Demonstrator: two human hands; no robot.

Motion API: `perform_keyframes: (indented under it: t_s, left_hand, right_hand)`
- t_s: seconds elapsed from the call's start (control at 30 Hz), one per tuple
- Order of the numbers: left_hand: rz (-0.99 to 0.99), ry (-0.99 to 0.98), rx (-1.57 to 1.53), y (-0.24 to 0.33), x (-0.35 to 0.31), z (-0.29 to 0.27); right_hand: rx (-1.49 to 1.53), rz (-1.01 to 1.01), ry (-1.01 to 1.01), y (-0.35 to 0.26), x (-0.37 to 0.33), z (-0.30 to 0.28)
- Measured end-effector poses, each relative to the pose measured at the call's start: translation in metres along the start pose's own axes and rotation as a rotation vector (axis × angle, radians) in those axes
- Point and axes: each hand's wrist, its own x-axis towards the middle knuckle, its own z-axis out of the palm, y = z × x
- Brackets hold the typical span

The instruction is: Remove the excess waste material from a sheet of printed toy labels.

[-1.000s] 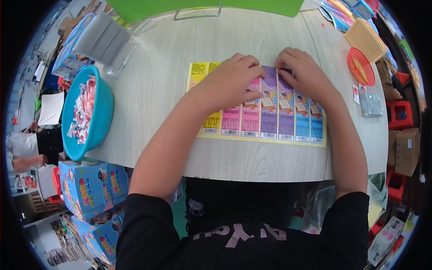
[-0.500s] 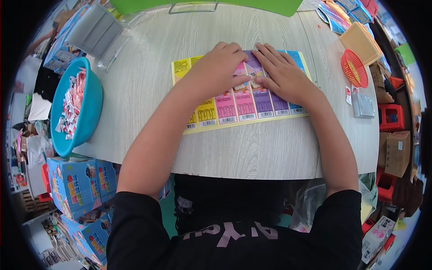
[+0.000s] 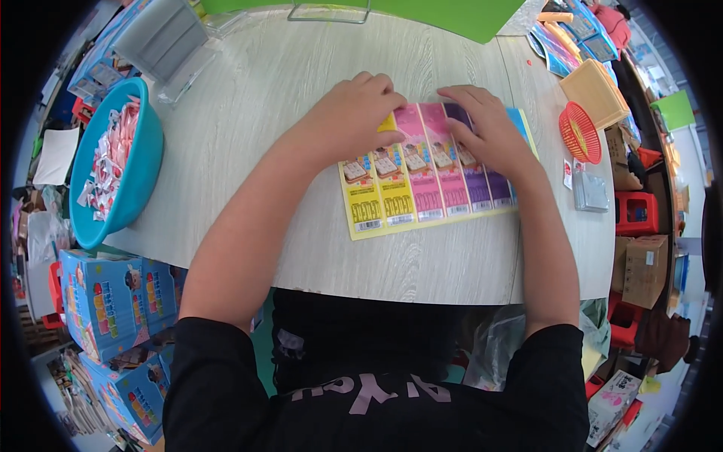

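A sheet of colourful sticker labels, in yellow, pink, purple and blue columns, lies on the table in front of me, slightly slanted. Its upper left part is hidden under my left hand. The fingers of that hand bend loosely at the sheet's top edge, and its thumb is apart from them, pointing right. My right hand arches over the purple and blue columns. Thumb and fingers are spread there, with a gap between them, and the fingertips reach the upper part of the sheet.
A teal bowl of small wrapped packets stands at the left. On the right are a red basket, a tan plastic bin and a clear flat case. A green board with a metal handle borders the far side.
The label sheet has shifted right and a little toward me. My right hand, flat on it before, is now raised and bent. My left hand's thumb and fingers still sit near the sheet's top.
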Motion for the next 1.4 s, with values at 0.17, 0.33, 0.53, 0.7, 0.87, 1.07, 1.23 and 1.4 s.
perform_keyframes:
  t_s: [0.17,0.33,0.53,0.7,0.87,1.07,1.23,1.4]
  left_hand:
    - [0.064,-0.024,-0.011,0.01,0.005,0.004]
    - [0.061,-0.009,-0.007,0.01,0.006,0.004]
    - [0.048,-0.033,-0.04,0.01,0.006,0.002]
    - [0.038,-0.01,-0.01,0.008,0.005,0.002]
    - [0.03,0.037,0.051,0.012,0.006,0.007]
    - [-0.068,-0.026,-0.041,0.014,0.007,0.004]
    - [-0.15,-0.109,-0.199,0.019,0.011,-0.003]
    - [-0.118,-0.088,-0.206,0.017,0.014,-0.006]
  right_hand:
    - [-0.008,0.008,0.03,-0.004,0.005,0.011]
    - [0.095,0.018,0.01,-0.002,0.005,0.006]
    - [0.082,0.026,0.052,-0.003,0.006,0.012]
    - [0.049,-0.005,0.042,-0.004,0.006,0.012]
    - [0.075,0.017,0.047,-0.007,0.003,0.005]
    - [0.135,0.054,-0.029,-0.002,0.006,0.007]
    - [0.127,0.025,0.011,-0.003,0.003,0.005]
    - [0.127,-0.055,0.058,0.0,0.003,0.006]
